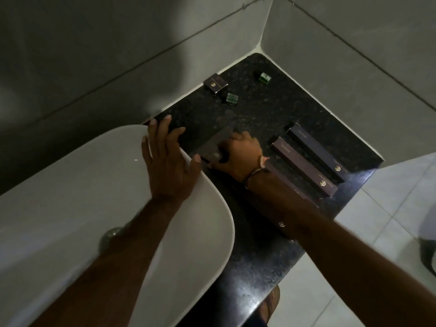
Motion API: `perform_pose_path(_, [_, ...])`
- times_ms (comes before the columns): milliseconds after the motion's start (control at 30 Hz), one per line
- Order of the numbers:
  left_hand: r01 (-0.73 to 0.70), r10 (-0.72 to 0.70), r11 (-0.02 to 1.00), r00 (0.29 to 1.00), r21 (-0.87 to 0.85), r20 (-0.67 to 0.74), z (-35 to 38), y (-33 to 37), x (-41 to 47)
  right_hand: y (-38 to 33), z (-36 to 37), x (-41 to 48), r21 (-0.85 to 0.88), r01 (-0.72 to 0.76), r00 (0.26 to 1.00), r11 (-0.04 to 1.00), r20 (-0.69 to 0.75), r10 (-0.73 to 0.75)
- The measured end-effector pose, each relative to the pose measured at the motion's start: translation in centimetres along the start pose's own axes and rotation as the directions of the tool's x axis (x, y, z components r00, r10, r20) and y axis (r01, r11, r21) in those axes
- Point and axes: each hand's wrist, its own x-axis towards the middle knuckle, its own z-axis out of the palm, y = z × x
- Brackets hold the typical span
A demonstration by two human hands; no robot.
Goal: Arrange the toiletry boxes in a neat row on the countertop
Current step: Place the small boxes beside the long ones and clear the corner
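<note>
On the countertop (259, 114), two long boxes (304, 166) lie side by side at its right edge, right of my right hand (238, 154).

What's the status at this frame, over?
Left hand flat on sink rim. Right hand on dark box. Two long boxes aligned alongside. Nothing blocking.

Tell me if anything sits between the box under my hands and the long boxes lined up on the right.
Only your own right hand and forearm cross that stretch. The dark box lies by the sink, and the countertop toward the long boxes looks bare. The green bottles sit farther back, out of the path.
</note>
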Motion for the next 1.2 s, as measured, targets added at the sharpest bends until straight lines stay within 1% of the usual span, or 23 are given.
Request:
perform_pose_path(133, [-0.011,0.011,1.0,1.0,0.002,-0.003,0.0,0.0,0.0,0.7,0.4,-2.5,-0.008,0.0,1.0,1.0,0.022,0.0])
perform_pose_path(500, [-0.023,0.024,0.999,0.999,0.024,-0.031,0.3,0.0,-0.1,0.4,0.1,-4.2,-0.02,-0.057,0.997,0.998,0.044,0.058])
perform_pose_path(567, [-0.022,0.023,0.999,0.999,0.025,-0.032,0.4,-0.1,-0.1,0.4,0.3,-4.4,-0.028,-0.062,0.998,0.998,0.029,0.062])
perform_pose_path(667, [-0.021,0.022,1.0,0.999,0.019,-0.039,0.5,-0.1,-0.1,0.5,0.7,-4.7,-0.021,-0.081,0.996,0.996,-0.032,0.081])
perform_pose_path(800, [-0.01,0.01,1.0,0.999,0.011,-0.045,0.6,-0.2,-0.1,0.4,0.7,-5.0,-0.041,-0.113,0.993,0.993,-0.025,0.112])
perform_pose_path(833, [-0.004,0.005,1.0,0.999,0.012,-0.041,0.6,-0.2,-0.1,0.4,0.4,-5.1,-0.035,-0.133,0.989,0.991,-0.069,0.13])
perform_pose_path(867, [0.0,0.0,1.0,0.999,0.011,-0.038,0.6,-0.2,-0.1,0.5,-0.1,-5.4,0.003,-0.163,0.976,0.987,-0.145,0.161])
perform_pose_path(900, [0.002,-0.001,1.0,0.999,0.01,-0.037,0.6,-0.2,-0.1,0.9,-0.9,-5.6,0.08,-0.193,0.95,0.978,-0.235,0.207])
perform_pose_path(933, [0.002,-0.001,1.0,0.999,0.012,-0.036,0.6,-0.2,-0.1,1.5,-1.7,-5.9,0.194,-0.207,0.91,0.959,-0.322,0.261])
perform_pose_path(1000, [0.005,-0.005,1.0,0.999,0.013,-0.033,0.6,-0.1,-0.1,3.0,-3.4,-6.5,0.436,-0.147,0.79,0.888,-0.489,0.371])
perform_pose_path(1033, [0.011,-0.011,1.0,1.0,0.009,-0.03,0.6,-0.1,-0.1,3.8,-4.0,-6.6,0.511,-0.105,0.72,0.853,-0.552,0.42])
perform_pose_path(1067, [0.017,-0.017,1.0,1.0,0.004,-0.026,0.6,-0.1,-0.1,4.3,-4.3,-6.6,0.549,-0.078,0.673,0.832,-0.587,0.451])
perform_pose_path(1100, [0.022,-0.022,1.0,0.999,0.0,-0.024,0.6,-0.1,-0.1,4.7,-4.3,-6.6,0.561,-0.07,0.664,0.825,-0.591,0.458])
perform_pose_path(1133, [0.023,-0.023,1.0,1.0,-0.002,-0.022,0.5,-0.1,-0.1,4.9,-4.0,-6.5,0.552,-0.074,0.689,0.831,-0.574,0.443])
perform_pose_path(1200, [0.019,-0.019,1.0,1.0,0.0,-0.015,0.4,0.0,-0.1,4.7,-3.2,-6.4,0.483,-0.113,0.787,0.868,-0.489,0.375])
